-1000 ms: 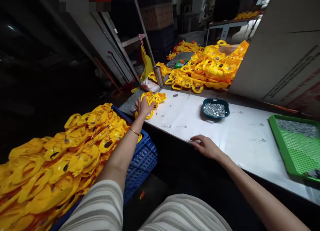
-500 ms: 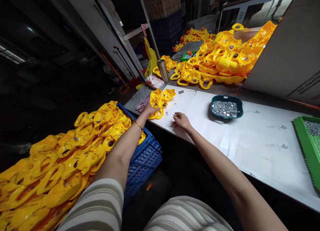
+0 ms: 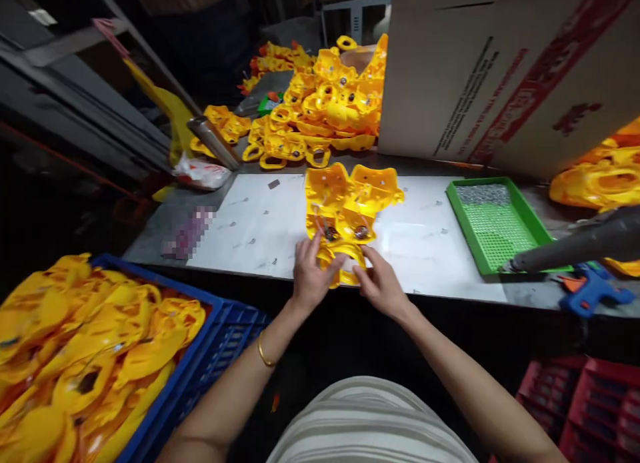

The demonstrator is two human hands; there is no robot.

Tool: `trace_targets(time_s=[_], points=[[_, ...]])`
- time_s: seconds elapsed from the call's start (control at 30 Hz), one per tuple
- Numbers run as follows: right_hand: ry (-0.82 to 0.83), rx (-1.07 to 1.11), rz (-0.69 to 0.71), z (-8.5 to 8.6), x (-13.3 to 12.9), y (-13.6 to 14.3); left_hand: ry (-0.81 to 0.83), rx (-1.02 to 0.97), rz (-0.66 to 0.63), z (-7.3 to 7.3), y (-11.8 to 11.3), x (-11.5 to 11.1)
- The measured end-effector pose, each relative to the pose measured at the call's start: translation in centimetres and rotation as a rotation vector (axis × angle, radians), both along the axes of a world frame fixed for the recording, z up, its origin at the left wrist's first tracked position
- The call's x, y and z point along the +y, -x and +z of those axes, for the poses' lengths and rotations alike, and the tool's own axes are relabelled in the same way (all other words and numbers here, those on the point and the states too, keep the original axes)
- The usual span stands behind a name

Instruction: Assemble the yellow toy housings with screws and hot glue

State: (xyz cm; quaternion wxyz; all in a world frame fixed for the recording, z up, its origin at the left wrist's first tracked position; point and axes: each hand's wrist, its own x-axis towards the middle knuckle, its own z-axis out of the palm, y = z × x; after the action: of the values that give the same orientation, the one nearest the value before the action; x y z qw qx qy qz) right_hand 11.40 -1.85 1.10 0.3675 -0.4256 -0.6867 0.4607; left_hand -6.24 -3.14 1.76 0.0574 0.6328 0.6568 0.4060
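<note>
Two joined-looking yellow plastic toy shells [image 3: 327, 186] lie side by side on the white sheet in front of me, hollow sides up. Small round dark parts and thin wires show inside them. Their ring-shaped handles point toward me. My left hand [image 3: 313, 273] grips the left handle, thumb and fingers closed on it. My right hand [image 3: 380, 279] pinches the right handle near the table's front edge. Whether the two shells are fastened together, I cannot tell.
A green tray [image 3: 500, 229] of small metal pieces stands right, beside a grey rod-like tool [image 3: 590, 236] and a blue-and-orange tool [image 3: 590, 289]. A blue crate [image 3: 213, 309] heaped with yellow shells is at lower left. More shells [image 3: 330, 109] and a cardboard box [image 3: 450, 69] stand behind.
My view has swung right. The shells have come from the table's left end to the middle, in front of me. My right hand has closed on them. The teal tray no longer shows.
</note>
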Motion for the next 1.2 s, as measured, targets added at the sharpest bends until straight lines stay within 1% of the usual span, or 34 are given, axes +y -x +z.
trace_targets(time_s=[0.07,0.1,0.13,0.17,0.23,0.33,0.4,0.43,0.53,0.6,0.7,0.77,0.83,0.9,1.03,1.1,1.2], points=[[0.046,-0.05,-0.109,-0.5,-1.2,-5.5,0.021,0.028,-0.117,-0.4,-3.9,-0.1],[0.088,-0.086,-0.139,-0.8,-1.8,-8.0,0.046,0.041,-0.158,-0.7,-5.5,-0.1],[0.12,-0.129,-0.167,-1.1,-2.3,-10.2,0.073,0.058,-0.186,-1.1,-6.8,-0.1],[0.12,-0.181,-0.185,-1.3,-2.8,-12.2,0.102,0.08,-0.203,-1.5,-7.7,0.0],[0.077,-0.294,-0.185,-1.4,-3.6,-15.0,0.162,0.144,-0.22,-2.3,-8.6,0.0],[0.04,-0.453,-0.144,-1.0,-4.5,-17.1,0.258,0.262,-0.241,-3.1,-8.4,-0.1],[0.064,-0.555,-0.162,-0.5,-4.8,-17.5,0.298,0.32,-0.237,-2.8,-7.9,-0.3],[0.069,-0.595,-0.209,-0.2,-4.9,-17.5,0.301,0.34,-0.227,-2.5,-7.7,-0.4],[0.017,-0.606,-0.445,0.5,-4.8,-17.1,0.227,0.369,-0.183,-1.0,-7.8,-0.8],[-0.039,-0.574,-0.551,0.7,-4.5,-16.4,0.139,0.375,-0.194,0.0,-8.6,-0.7],[-0.025,-0.648,-0.562,0.7,-3.4,-15.3,0.045,0.377,-0.303,0.7,-10.8,-0.1],[0.019,-0.721,-0.567,0.4,-2.6,-14.7,0.043,0.377,-0.382,0.8,-12.4,0.4],[0.041,-0.725,-0.587,0.1,-1.8,-14.4,0.079,0.369,-0.442,0.7,-13.8,0.8],[0.038,-0.633,-0.589,-0.2,-1.1,-14.5,0.12,0.349,-0.479,0.5,-14.6,1.0],[0.031,-0.29,-0.546,-0.5,0.0,-15.5,0.151,0.285,-0.497,0.3,-15.3,1.7],[0.049,-0.166,-0.519,-0.3,0.5,-15.9,0.175,0.227,-0.526,0.3,-15.6,2.3],[0.092,-0.06,-0.463,0.4,1.2,-16.1,0.208,0.109,-0.59,0.4,-16.2,3.2]])
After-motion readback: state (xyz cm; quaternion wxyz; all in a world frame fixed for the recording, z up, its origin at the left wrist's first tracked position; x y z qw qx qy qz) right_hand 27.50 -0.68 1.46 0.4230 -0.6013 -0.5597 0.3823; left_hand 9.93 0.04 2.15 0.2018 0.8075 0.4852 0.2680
